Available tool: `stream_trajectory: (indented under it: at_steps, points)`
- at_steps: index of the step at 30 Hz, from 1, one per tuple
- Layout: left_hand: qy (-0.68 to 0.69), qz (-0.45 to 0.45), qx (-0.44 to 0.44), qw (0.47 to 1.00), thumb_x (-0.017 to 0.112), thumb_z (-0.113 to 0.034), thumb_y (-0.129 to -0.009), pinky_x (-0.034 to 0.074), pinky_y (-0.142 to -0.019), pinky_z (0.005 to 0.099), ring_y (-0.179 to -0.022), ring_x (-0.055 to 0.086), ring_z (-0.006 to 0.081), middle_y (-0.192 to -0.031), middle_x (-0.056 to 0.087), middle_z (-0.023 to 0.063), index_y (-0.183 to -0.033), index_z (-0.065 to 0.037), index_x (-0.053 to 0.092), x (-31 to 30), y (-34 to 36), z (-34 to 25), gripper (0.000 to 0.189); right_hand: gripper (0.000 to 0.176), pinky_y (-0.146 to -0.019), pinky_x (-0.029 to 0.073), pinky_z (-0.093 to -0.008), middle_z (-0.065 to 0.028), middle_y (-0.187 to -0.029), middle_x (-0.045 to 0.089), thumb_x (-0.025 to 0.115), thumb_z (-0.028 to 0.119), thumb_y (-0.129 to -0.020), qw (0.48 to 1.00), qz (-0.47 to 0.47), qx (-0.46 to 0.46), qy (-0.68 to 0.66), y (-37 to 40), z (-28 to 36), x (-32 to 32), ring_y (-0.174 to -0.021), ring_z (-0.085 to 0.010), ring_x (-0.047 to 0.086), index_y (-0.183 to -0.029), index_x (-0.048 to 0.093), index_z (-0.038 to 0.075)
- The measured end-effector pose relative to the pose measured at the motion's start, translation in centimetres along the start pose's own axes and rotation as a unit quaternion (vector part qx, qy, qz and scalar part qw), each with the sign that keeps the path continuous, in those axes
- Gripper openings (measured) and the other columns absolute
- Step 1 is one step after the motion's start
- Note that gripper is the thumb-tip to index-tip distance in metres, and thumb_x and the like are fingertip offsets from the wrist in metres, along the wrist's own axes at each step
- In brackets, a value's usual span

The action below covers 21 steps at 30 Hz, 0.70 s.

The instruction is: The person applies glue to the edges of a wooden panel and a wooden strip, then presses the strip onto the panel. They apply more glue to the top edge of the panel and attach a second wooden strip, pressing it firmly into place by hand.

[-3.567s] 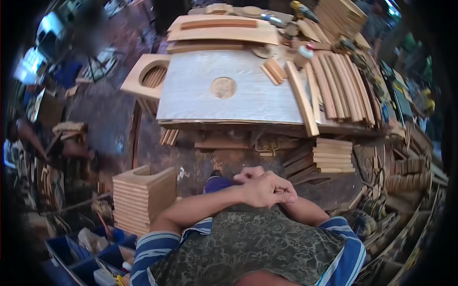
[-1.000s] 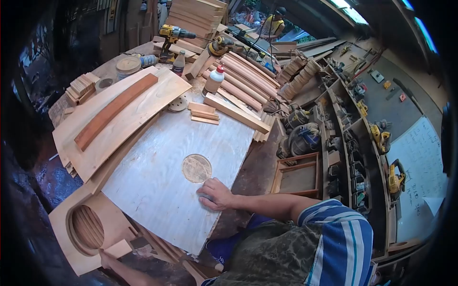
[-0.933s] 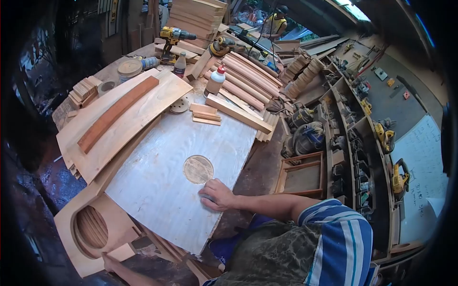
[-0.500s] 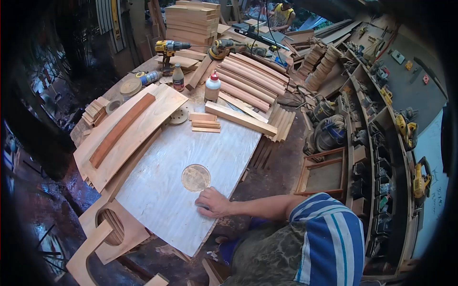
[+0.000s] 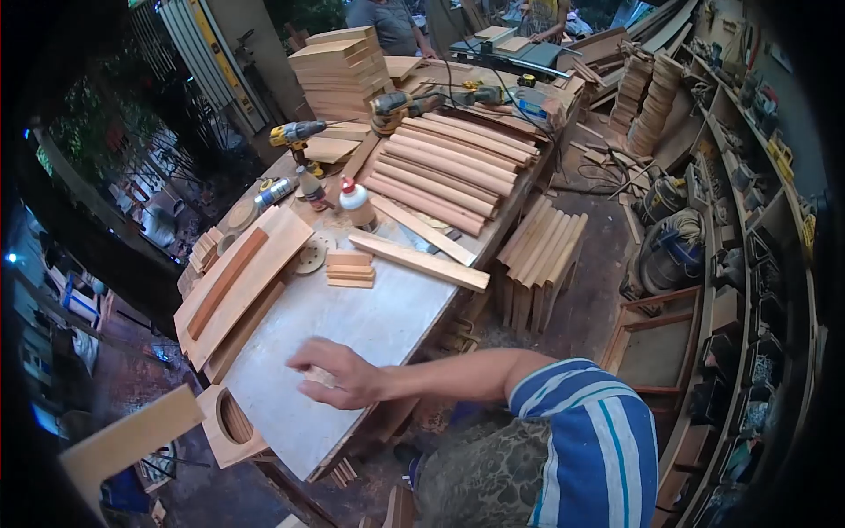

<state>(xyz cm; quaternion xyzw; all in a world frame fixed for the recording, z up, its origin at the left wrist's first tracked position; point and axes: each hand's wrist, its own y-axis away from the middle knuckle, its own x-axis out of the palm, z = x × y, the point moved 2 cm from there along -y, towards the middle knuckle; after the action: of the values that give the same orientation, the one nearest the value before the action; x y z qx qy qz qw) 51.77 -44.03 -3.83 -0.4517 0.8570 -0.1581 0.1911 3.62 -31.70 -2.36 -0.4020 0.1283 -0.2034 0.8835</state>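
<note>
My right hand is over the near part of a pale, flat board on the workbench. Its fingers and thumb curl round a pale round disc, mostly hidden under the hand. My left hand is out of view. At the lower left, a cut wooden piece rises above the floor, its lower end running into the dark border. Beside the board's left corner lies a panel with a round opening. Several small wooden blocks and a long batten rest on the far part of the board.
A glue bottle, a drill and rows of wooden strips occupy the bench further back. Curved planks lie at left. Tool shelves line the right wall. A person in grey stands behind the bench.
My right hand has moved from the disc's near edge to over it, fingers now round it. The cut piece at lower left appears raised and turned. The view has shifted, showing more background.
</note>
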Motion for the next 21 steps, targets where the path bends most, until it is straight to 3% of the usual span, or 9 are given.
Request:
stream_trajectory:
  at_steps: [2,5,7,8,11,15,18,20,21]
  points:
    - [0.016,-0.005,0.031,0.999,0.090,-0.027,-0.070,0.054,-0.099,0.0464,-0.111,0.062,0.0389,-0.131,0.059,0.0295,-0.139,0.014,0.042,-0.6,2.4,-3.3,0.094,0.039,-0.087,0.047,-0.0439,-0.0171,-0.107,0.061,0.071,0.018,-0.089,0.992,-0.031,-0.119,0.012,-4.4,4.2,-2.7,-0.100,-0.0337,0.058,-0.118,0.056,-0.002]
    - [0.047,0.001,0.068,0.997,0.091,-0.025,-0.071,0.054,-0.099,0.0462,-0.111,0.062,0.0386,-0.131,0.059,0.0293,-0.139,0.013,0.042,-0.2,5.8,-7.1,0.092,0.059,-0.098,0.043,-0.0488,-0.0218,-0.122,0.056,0.073,0.032,-0.090,0.987,-0.011,-0.160,0.010,-8.4,8.1,-4.7,-0.112,-0.0383,0.054,-0.130,0.049,-0.003]
    - [0.064,0.010,0.090,0.994,0.091,-0.023,-0.071,0.054,-0.099,0.0461,-0.111,0.062,0.0385,-0.131,0.059,0.0292,-0.138,0.013,0.043,0.4,7.7,-8.8,0.090,0.085,-0.107,0.039,-0.0509,-0.0274,-0.132,0.048,0.073,0.049,-0.088,0.981,0.001,-0.181,0.066,-9.8,9.7,-5.0,-0.120,-0.0427,0.049,-0.141,0.038,-0.008]
    - [0.068,0.017,0.101,0.992,0.091,-0.023,-0.071,0.054,-0.099,0.0460,-0.111,0.062,0.0384,-0.131,0.059,0.0292,-0.138,0.013,0.043,0.8,8.7,-9.4,0.090,0.085,-0.107,0.039,-0.0509,-0.0274,-0.132,0.048,0.073,0.049,-0.088,0.981,-0.002,-0.185,0.064,-10.2,9.8,-5.0,-0.120,-0.0427,0.049,-0.141,0.038,-0.008]
    - [0.084,0.046,0.124,0.988,0.091,-0.020,-0.071,0.054,-0.099,0.0457,-0.111,0.062,0.0381,-0.130,0.059,0.0290,-0.138,0.013,0.044,2.3,11.2,-10.3,0.088,0.118,-0.115,0.032,-0.0516,-0.0343,-0.142,0.040,0.076,0.066,-0.078,0.981,0.026,-0.086,0.171,-11.0,9.1,-5.8,-0.132,-0.0467,0.041,-0.149,0.026,-0.014]
    - [0.104,0.082,0.141,0.981,0.091,-0.018,-0.071,0.054,-0.098,0.0455,-0.110,0.062,0.0378,-0.130,0.059,0.0289,-0.137,0.012,0.044,5.3,14.6,-11.3,0.086,0.117,-0.116,0.033,-0.0480,-0.0329,-0.144,0.042,0.081,0.062,-0.075,0.985,-0.002,0.035,0.168,-12.3,4.7,-8.2,-0.134,-0.0437,0.043,-0.149,0.028,-0.012]
    - [0.159,0.149,0.205,0.954,0.085,-0.006,-0.075,0.052,-0.100,0.0486,-0.114,0.060,0.0369,-0.135,0.054,0.0273,-0.145,0.007,0.035,9.0,17.3,-11.1,0.087,0.107,-0.113,0.039,-0.0419,-0.0263,-0.138,0.054,0.087,0.053,-0.073,0.994,-0.040,0.066,0.076,-14.0,2.1,-9.2,-0.130,-0.0342,0.052,-0.146,0.038,-0.008]
    - [0.178,0.179,0.235,0.939,0.084,-0.006,-0.075,0.050,-0.104,0.0478,-0.118,0.058,0.0367,-0.137,0.051,0.0266,-0.148,0.006,0.032,11.1,18.7,-11.0,0.091,0.090,-0.104,0.047,-0.0365,-0.0190,-0.127,0.063,0.088,0.047,-0.073,0.978,-0.092,0.144,-0.117,-14.1,1.6,-10.1,-0.119,-0.0263,0.061,-0.139,0.051,-0.003]
    - [0.148,0.206,0.195,0.948,0.083,-0.006,-0.075,0.048,-0.106,0.0474,-0.121,0.056,0.0364,-0.139,0.049,0.0263,-0.150,0.005,0.029,11.8,19.2,-11.2,0.093,0.083,-0.101,0.049,-0.0350,-0.0163,-0.124,0.066,0.089,0.043,-0.073,0.976,-0.112,0.152,-0.111,-13.6,1.4,-10.6,-0.116,-0.0234,0.063,-0.134,0.055,-0.002]
